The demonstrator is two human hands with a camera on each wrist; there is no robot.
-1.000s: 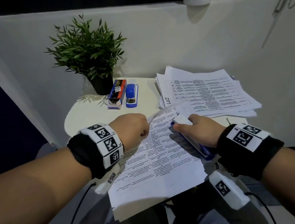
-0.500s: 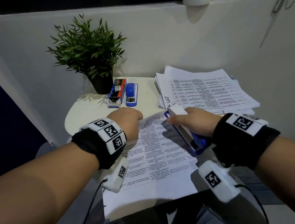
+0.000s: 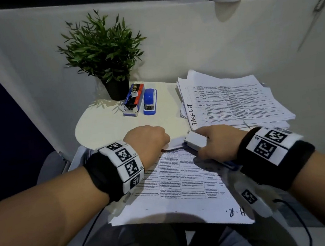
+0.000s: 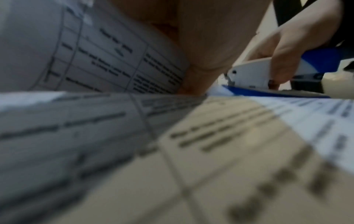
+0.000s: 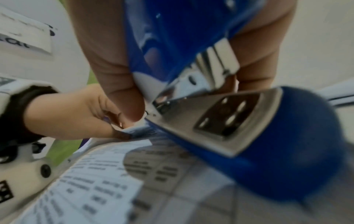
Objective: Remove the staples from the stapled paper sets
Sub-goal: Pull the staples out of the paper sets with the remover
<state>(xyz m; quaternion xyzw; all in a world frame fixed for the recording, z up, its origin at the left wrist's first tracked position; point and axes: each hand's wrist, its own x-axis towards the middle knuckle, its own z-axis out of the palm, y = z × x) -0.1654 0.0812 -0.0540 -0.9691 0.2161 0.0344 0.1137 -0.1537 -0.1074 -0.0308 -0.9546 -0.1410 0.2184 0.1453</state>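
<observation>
A stapled paper set (image 3: 180, 183) with printed tables lies at the table's near edge. My left hand (image 3: 162, 142) pinches its far top corner, where the upper sheet is folded back (image 4: 95, 53). My right hand (image 3: 204, 138) grips a white and blue stapler (image 3: 195, 141), thumb (image 5: 116, 72) on one side and fingers on the other. The stapler (image 5: 220, 109) is held with its anvil end toward my wrist. Its other end (image 4: 249, 75) rests at the pinched corner beside my left hand (image 5: 80, 115). No staple is visible; the fingers hide the corner.
A thick stack of printed sheets (image 3: 234, 100) marked "TASK LIST" fills the back right. Against the wall at the back stand a potted plant (image 3: 105, 52), a box of staples (image 3: 134, 99) and a small blue stapler (image 3: 150, 102). Bare tabletop (image 3: 105, 127) lies left of my hands.
Both hands have moved away from me toward the back of the table. The paper set's top edge has shifted with them and the stapler's end stays at the corner.
</observation>
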